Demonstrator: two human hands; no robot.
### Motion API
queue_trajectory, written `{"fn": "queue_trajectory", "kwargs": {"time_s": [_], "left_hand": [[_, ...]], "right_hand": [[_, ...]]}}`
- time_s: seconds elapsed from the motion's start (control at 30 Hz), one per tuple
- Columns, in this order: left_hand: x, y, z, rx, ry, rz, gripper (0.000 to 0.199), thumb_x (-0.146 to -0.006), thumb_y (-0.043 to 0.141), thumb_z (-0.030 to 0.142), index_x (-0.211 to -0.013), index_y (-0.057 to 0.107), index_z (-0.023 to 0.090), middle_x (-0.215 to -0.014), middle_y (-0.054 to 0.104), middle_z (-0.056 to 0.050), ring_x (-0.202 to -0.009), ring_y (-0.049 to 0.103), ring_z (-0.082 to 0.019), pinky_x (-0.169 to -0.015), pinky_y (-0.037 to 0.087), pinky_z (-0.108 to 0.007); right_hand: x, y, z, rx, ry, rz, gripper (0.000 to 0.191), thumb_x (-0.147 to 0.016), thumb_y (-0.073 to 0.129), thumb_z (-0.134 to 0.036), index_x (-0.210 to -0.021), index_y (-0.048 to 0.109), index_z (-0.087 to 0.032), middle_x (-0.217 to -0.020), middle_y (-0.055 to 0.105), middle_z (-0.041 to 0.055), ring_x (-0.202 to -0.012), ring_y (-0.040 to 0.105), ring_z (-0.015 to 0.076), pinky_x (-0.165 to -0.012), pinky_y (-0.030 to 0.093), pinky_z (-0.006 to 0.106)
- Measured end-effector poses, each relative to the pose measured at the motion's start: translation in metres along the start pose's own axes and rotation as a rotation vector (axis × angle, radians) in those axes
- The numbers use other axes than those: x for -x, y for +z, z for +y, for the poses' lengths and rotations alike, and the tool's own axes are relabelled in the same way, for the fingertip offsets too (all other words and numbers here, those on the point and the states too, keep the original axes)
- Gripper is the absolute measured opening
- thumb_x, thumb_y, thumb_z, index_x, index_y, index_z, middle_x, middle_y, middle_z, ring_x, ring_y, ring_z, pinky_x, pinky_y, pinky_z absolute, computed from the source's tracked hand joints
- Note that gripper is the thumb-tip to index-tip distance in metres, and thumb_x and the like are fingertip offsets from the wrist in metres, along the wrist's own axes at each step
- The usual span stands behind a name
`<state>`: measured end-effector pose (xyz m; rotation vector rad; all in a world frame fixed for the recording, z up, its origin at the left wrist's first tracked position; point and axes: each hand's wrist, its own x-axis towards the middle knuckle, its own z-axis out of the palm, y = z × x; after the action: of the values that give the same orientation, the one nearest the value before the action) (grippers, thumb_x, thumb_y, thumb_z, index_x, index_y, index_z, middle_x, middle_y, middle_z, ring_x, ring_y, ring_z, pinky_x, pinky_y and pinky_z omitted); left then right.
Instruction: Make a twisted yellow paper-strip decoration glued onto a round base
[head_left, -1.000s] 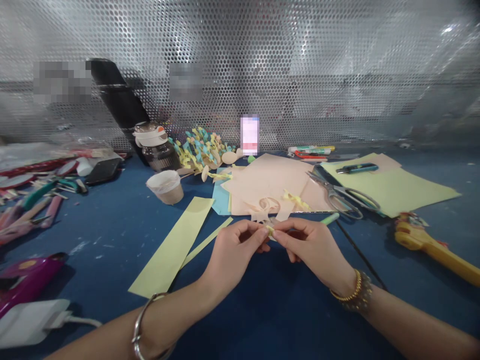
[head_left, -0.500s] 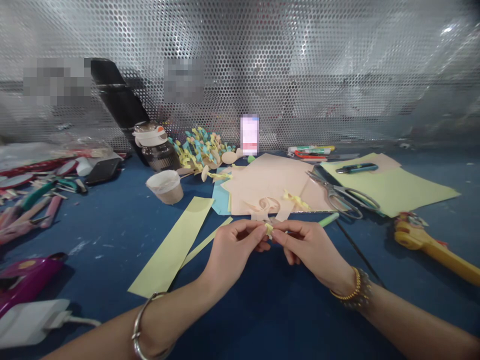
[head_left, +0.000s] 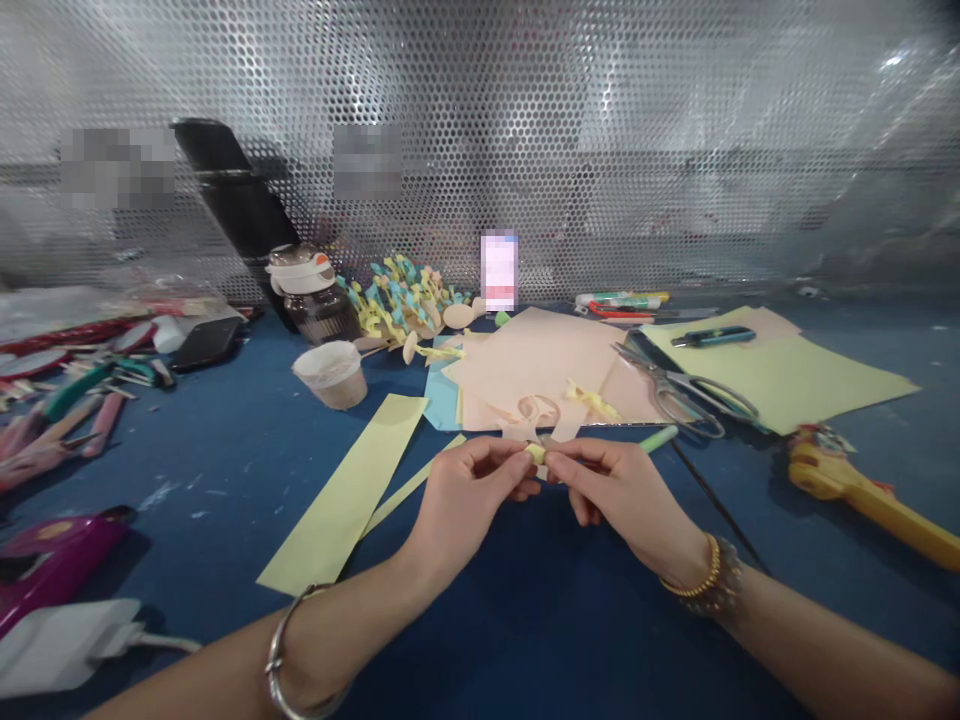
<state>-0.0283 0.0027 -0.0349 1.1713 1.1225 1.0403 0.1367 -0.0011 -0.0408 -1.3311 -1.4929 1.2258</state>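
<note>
Between my two hands is a small yellow paper piece [head_left: 535, 453], pinched at its left side by the thumb and forefinger of my left hand [head_left: 472, 500]. My right hand [head_left: 619, 490] pinches its other side, and a green pen [head_left: 660, 439] sticks out behind that hand. Just beyond the fingers lie curled pink paper strips [head_left: 538, 410] and a folded yellow strip [head_left: 592, 399] on a pink sheet [head_left: 540, 355]. A wide yellow paper strip [head_left: 349, 490] and a narrow one [head_left: 412, 485] lie left of my left hand.
Scissors [head_left: 686, 390] and a cutter [head_left: 712, 337] on yellow paper [head_left: 810, 375] lie at the right, near a yellow-handled tool [head_left: 862, 490]. A white cup [head_left: 332, 375], a bottle [head_left: 311, 295] and paper flowers [head_left: 405, 300] stand at the back left; pliers [head_left: 52, 440] lie far left.
The small yellow piece has turned slightly between my fingertips. Both hands have stayed in nearly the same place.
</note>
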Motion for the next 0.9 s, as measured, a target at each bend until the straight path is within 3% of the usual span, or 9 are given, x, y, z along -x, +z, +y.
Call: {"fn": "queue_trajectory", "kwargs": {"time_s": [0.43, 0.9], "left_hand": [[-0.0006, 0.0020, 0.0017, -0.024, 0.005, -0.009, 0.010, -0.076, 0.067, 0.025, -0.078, 0.068, 0.015, -0.066, 0.069, 0.001, -0.058, 0.066, -0.009, -0.057, 0.054, -0.016], [0.0006, 0.0006, 0.0015, -0.055, 0.005, -0.035, 0.015, -0.079, 0.064, 0.029, -0.077, 0.066, 0.014, -0.070, 0.070, -0.002, -0.059, 0.066, -0.010, -0.058, 0.053, -0.018]], "right_hand": [[-0.0023, -0.0003, -0.0005, 0.027, -0.016, 0.011, 0.017, -0.080, 0.062, -0.033, -0.079, 0.070, -0.018, -0.045, 0.049, -0.0058, -0.037, 0.043, 0.0045, -0.037, 0.033, 0.016], [-0.0031, -0.0005, 0.0006, 0.025, -0.021, 0.011, 0.023, -0.082, 0.059, -0.037, -0.082, 0.070, -0.017, -0.045, 0.051, -0.0052, -0.036, 0.044, 0.0046, -0.037, 0.034, 0.016]]}}
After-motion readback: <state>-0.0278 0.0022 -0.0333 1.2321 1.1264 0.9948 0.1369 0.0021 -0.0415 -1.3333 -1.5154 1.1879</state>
